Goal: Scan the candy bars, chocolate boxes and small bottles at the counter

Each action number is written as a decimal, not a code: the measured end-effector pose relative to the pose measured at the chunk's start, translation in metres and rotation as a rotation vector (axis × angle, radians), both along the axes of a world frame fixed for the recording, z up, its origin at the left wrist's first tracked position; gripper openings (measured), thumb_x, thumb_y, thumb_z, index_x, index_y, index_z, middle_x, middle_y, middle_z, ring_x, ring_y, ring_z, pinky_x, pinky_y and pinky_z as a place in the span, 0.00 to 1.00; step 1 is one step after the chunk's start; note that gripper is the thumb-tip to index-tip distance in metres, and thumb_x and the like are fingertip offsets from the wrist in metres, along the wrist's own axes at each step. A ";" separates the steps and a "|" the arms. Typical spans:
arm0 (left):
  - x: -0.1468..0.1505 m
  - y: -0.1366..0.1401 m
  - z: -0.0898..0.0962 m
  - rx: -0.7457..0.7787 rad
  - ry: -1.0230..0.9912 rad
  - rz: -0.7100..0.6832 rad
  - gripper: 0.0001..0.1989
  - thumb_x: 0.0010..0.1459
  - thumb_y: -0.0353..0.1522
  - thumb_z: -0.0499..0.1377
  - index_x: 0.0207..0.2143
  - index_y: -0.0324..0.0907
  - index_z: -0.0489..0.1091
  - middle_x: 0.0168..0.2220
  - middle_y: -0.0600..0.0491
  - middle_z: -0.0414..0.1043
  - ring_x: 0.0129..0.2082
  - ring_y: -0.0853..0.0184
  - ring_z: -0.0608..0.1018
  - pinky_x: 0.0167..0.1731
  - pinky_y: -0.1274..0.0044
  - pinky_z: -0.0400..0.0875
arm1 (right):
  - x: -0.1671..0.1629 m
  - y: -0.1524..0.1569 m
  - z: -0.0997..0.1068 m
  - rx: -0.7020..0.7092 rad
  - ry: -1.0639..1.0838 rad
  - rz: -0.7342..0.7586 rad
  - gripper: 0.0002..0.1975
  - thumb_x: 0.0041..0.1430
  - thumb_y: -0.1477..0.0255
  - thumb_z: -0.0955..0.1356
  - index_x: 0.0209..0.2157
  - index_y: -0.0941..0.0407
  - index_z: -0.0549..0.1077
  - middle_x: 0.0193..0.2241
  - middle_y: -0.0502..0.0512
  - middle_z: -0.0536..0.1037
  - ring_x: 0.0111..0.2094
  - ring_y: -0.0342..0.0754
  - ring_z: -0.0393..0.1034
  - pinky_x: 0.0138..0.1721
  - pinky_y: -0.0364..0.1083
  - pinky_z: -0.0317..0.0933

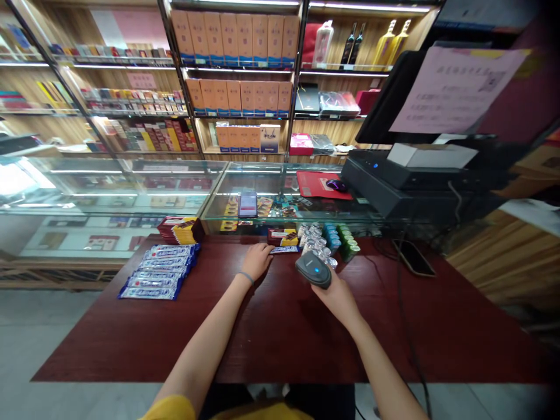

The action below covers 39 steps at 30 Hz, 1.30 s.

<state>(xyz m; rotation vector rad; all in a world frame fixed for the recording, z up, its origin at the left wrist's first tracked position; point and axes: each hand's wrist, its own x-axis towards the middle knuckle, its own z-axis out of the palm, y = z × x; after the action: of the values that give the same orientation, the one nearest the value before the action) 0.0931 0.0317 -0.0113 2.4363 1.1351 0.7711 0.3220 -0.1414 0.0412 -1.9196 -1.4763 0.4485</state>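
My right hand (338, 296) is wrapped round a dark grey barcode scanner (314, 269) with a small blue light, held above the dark red table. The fingers of my left hand (258, 261) close on the left end of a slim blue-and-white wrapped packet (285, 249). Just behind that packet lies a brown-and-yellow snack box (282, 237). Silver-topped cans (313, 240), blue cans (332, 238) and green cans (349, 242) stand in rows beside it, the silver ones partly hidden by the scanner. At the left, several similar blue-and-white packets (160, 271) lie overlapping in a row.
A stack of brown-and-yellow boxes (180, 230) sits at the table's back left. Behind runs a glass counter (271, 175) bearing a phone (248, 204) and a mouse (336, 185). Another phone (413, 258) lies at the right, near a hanging cable (400, 309) and a monitor (389, 96).
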 end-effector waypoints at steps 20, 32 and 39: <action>-0.092 -0.042 0.031 -1.110 -0.816 0.075 0.22 0.61 0.44 0.63 0.47 0.35 0.74 0.36 0.45 0.78 0.35 0.64 0.81 0.35 0.75 0.77 | -0.041 0.011 0.004 0.085 0.169 0.110 0.26 0.53 0.64 0.69 0.54 0.50 0.66 0.42 0.56 0.82 0.46 0.59 0.78 0.45 0.52 0.69; -0.095 -0.038 0.025 -1.204 -0.959 0.080 0.18 0.57 0.39 0.67 0.41 0.33 0.75 0.37 0.45 0.77 0.34 0.65 0.81 0.31 0.78 0.79 | -0.056 0.014 0.019 0.072 0.115 0.238 0.20 0.53 0.67 0.69 0.48 0.53 0.71 0.41 0.59 0.83 0.48 0.59 0.77 0.47 0.52 0.68; -0.094 -0.037 0.026 -1.213 -0.966 0.115 0.16 0.60 0.37 0.65 0.44 0.33 0.74 0.37 0.44 0.78 0.32 0.66 0.81 0.31 0.77 0.79 | -0.060 0.014 0.023 0.085 0.169 0.216 0.21 0.53 0.67 0.69 0.50 0.52 0.68 0.43 0.56 0.82 0.46 0.56 0.77 0.47 0.51 0.67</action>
<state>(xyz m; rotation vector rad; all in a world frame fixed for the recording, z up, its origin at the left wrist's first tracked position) -0.0009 -0.0056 0.0143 0.8260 0.8809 0.7809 0.2619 -0.1272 0.0641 -1.6215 -1.5702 0.6194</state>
